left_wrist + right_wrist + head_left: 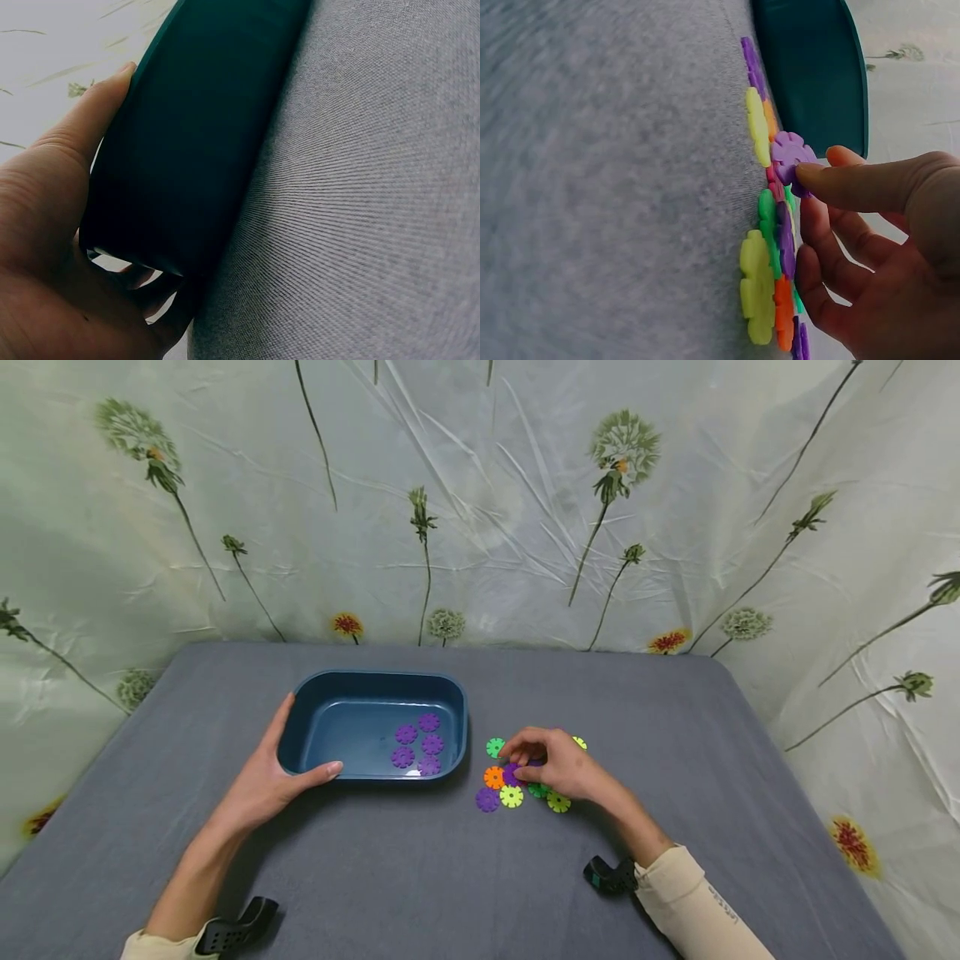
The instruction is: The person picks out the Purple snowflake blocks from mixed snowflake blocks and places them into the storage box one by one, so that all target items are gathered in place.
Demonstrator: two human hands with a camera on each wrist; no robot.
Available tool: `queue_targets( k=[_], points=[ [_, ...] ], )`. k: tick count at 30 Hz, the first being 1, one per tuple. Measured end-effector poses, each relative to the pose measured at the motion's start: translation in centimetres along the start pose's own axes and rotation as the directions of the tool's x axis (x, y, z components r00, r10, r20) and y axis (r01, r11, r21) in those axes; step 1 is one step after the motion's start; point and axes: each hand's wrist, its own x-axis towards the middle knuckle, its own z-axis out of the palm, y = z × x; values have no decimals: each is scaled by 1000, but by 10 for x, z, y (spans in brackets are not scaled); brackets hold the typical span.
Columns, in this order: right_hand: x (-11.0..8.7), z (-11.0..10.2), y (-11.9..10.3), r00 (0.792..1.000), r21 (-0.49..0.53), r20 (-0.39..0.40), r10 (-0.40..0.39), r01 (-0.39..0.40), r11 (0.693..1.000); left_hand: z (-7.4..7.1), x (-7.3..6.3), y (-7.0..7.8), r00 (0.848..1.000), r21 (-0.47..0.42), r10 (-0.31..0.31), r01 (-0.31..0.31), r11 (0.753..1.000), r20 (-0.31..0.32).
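A blue plastic tub (322, 739) sits on the cloth-covered table, several purple notched interlocking discs (406, 734) lying flat in its right part. My left hand (258, 785) grips the tub's left end, thumb on the near rim, other fingers around the far side. Right of the tub, my right hand (558, 764) pinches a purple interlocking disc (791, 156), which is tilted above the loose pile. Around that hand lie an orange disc (493, 777), a green disc (495, 747), yellow discs (512, 796) and another purple disc (487, 799). The hand hides part of the pile in the head view.
Grey cloth (450, 877) covers the table. Behind it hangs a pale curtain (510, 527) printed with dandelions. Each wrist wears a black strap-on device, one at the right wrist (611, 875) and one at the left wrist (236, 928).
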Motion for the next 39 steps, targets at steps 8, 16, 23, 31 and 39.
queue_targets(
  k=[8, 16, 23, 31, 39],
  points=[
    [3, -3, 1, 999, 74, 34, 11, -14, 997, 2, 0, 2, 1000, -3, -5, 5, 1000, -3],
    [8, -2, -1, 1000, 53, 14, 27, -28, 998, 2, 1, 2, 1000, 2, -3, 3, 1000, 0],
    [18, 3, -9, 995, 94, -87, 57, -49, 994, 3, 1, 2, 1000, -3, -3, 3, 1000, -2],
    [30, 7, -18, 981, 157, -175, 82, -54, 986, 1, -1, 0, 1000, -12, -4, 4, 1000, 1],
    [43, 10, -27, 973, 229, -216, 82, -31, 973, 1, 0, 0, 1000, -8, -7, 7, 1000, -3]
  ],
)
